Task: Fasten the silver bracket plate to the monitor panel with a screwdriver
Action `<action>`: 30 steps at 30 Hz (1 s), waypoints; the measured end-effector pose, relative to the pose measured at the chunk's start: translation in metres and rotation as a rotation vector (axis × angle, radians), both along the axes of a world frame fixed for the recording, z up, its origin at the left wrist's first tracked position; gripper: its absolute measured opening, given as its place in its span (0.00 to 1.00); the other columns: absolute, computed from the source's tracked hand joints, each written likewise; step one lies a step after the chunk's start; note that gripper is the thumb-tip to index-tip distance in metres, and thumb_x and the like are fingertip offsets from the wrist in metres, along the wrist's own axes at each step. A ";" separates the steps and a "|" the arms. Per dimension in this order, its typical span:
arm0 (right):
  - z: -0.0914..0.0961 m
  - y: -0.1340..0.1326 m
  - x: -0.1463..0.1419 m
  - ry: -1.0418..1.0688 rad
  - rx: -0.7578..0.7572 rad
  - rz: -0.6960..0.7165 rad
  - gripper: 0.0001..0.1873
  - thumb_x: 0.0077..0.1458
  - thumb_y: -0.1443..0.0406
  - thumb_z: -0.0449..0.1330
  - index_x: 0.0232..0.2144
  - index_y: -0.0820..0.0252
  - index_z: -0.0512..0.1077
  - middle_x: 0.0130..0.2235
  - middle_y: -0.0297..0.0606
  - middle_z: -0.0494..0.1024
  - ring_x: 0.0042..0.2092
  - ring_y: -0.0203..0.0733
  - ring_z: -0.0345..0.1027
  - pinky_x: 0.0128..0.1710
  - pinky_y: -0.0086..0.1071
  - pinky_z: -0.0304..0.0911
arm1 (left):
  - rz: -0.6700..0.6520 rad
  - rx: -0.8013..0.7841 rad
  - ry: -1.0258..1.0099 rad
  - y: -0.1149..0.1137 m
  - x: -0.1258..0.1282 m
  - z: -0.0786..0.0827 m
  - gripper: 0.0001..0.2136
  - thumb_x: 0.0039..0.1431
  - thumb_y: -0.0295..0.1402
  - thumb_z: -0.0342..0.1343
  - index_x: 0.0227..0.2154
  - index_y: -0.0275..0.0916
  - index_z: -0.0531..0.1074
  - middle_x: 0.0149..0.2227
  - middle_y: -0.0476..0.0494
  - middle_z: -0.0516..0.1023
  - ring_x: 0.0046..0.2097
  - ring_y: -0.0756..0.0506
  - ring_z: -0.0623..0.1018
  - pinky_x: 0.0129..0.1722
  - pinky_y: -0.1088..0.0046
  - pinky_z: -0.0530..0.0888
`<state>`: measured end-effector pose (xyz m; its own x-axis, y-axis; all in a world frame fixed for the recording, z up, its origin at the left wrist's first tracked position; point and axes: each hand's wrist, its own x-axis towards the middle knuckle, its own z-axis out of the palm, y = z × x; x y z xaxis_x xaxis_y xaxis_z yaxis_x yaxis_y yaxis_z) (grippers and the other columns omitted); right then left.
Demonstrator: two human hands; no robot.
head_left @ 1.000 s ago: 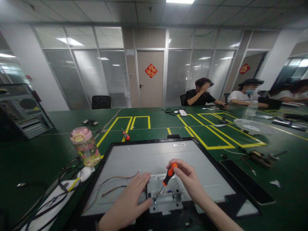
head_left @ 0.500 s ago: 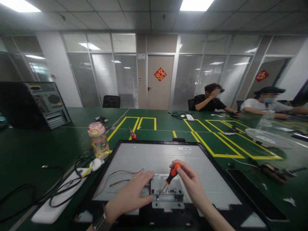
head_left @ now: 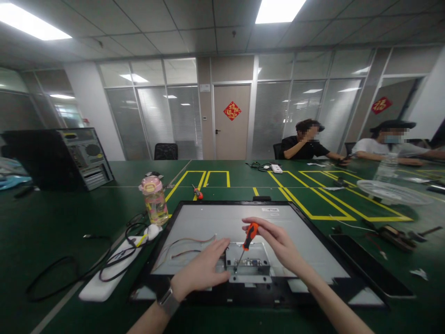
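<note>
A flat display panel with a black frame and grey back lies before me. Near its close edge sits a metal bracket box with a row of connectors. My right hand holds an orange-and-black screwdriver by its handle, fingers stretched over the top. The shaft slants down to the left, its tip at the bracket's lower left corner. Flat against the left side of the bracket, with the fingers extended, rests my left hand. Thin wires run across the panel beyond it.
A pink-lidded bottle, a white power strip and black cables are left of the panel. A computer case stands farther left. Beyond the panel lies another screwdriver. To the right is a dark flat slab. Two people sit across the table.
The camera view has shifted, so everything sits a little differently in frame. My right fingers are straighter over the screwdriver handle. The tip stays at the bracket corner, and my left hand keeps its place.
</note>
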<state>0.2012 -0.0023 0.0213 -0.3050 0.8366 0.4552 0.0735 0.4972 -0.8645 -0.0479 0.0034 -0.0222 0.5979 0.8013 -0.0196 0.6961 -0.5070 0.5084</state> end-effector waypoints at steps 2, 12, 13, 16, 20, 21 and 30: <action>0.005 0.001 0.001 -0.029 -0.003 0.013 0.19 0.63 0.54 0.54 0.49 0.57 0.74 0.41 0.42 0.82 0.50 0.51 0.74 0.53 0.47 0.65 | -0.004 -0.005 0.001 -0.002 0.002 0.004 0.36 0.55 0.37 0.56 0.66 0.36 0.52 0.68 0.38 0.51 0.68 0.36 0.53 0.66 0.57 0.51; -0.010 0.003 0.009 0.060 0.059 -0.105 0.17 0.59 0.53 0.58 0.45 0.55 0.78 0.43 0.43 0.82 0.47 0.50 0.75 0.51 0.45 0.67 | -0.015 0.025 0.006 -0.001 0.003 0.002 0.35 0.55 0.36 0.55 0.65 0.39 0.53 0.68 0.40 0.53 0.67 0.37 0.55 0.66 0.57 0.52; -0.014 0.003 0.009 0.114 0.022 -0.067 0.18 0.60 0.53 0.58 0.46 0.54 0.77 0.46 0.43 0.81 0.48 0.50 0.75 0.52 0.47 0.67 | -0.016 0.033 0.010 -0.001 0.003 0.002 0.34 0.55 0.35 0.55 0.65 0.39 0.53 0.68 0.40 0.53 0.67 0.38 0.55 0.66 0.57 0.52; -0.022 0.001 0.009 0.222 -0.053 -0.009 0.17 0.58 0.55 0.61 0.47 0.52 0.77 0.45 0.43 0.82 0.47 0.50 0.76 0.50 0.47 0.69 | -0.026 0.041 0.017 0.000 0.003 0.001 0.35 0.57 0.38 0.55 0.66 0.37 0.52 0.68 0.39 0.53 0.68 0.37 0.53 0.66 0.57 0.51; -0.021 -0.003 0.005 0.135 0.086 -0.143 0.13 0.55 0.56 0.63 0.41 0.54 0.80 0.39 0.41 0.83 0.41 0.47 0.77 0.45 0.43 0.71 | -0.024 0.030 0.016 0.000 0.002 -0.001 0.34 0.58 0.39 0.54 0.66 0.38 0.51 0.68 0.38 0.52 0.68 0.37 0.53 0.66 0.57 0.52; -0.019 -0.005 0.004 0.096 0.134 -0.174 0.14 0.56 0.57 0.62 0.42 0.54 0.79 0.40 0.42 0.82 0.43 0.48 0.76 0.46 0.43 0.70 | -0.024 0.031 0.016 0.001 0.002 -0.002 0.34 0.58 0.39 0.54 0.66 0.38 0.51 0.68 0.38 0.51 0.68 0.37 0.52 0.66 0.57 0.52; -0.017 -0.013 -0.005 0.187 0.121 -0.080 0.09 0.57 0.60 0.62 0.40 0.53 0.79 0.37 0.38 0.78 0.38 0.43 0.77 0.40 0.36 0.72 | -0.019 0.036 0.015 0.001 0.001 -0.004 0.35 0.57 0.38 0.55 0.66 0.38 0.51 0.68 0.38 0.51 0.68 0.38 0.53 0.66 0.57 0.51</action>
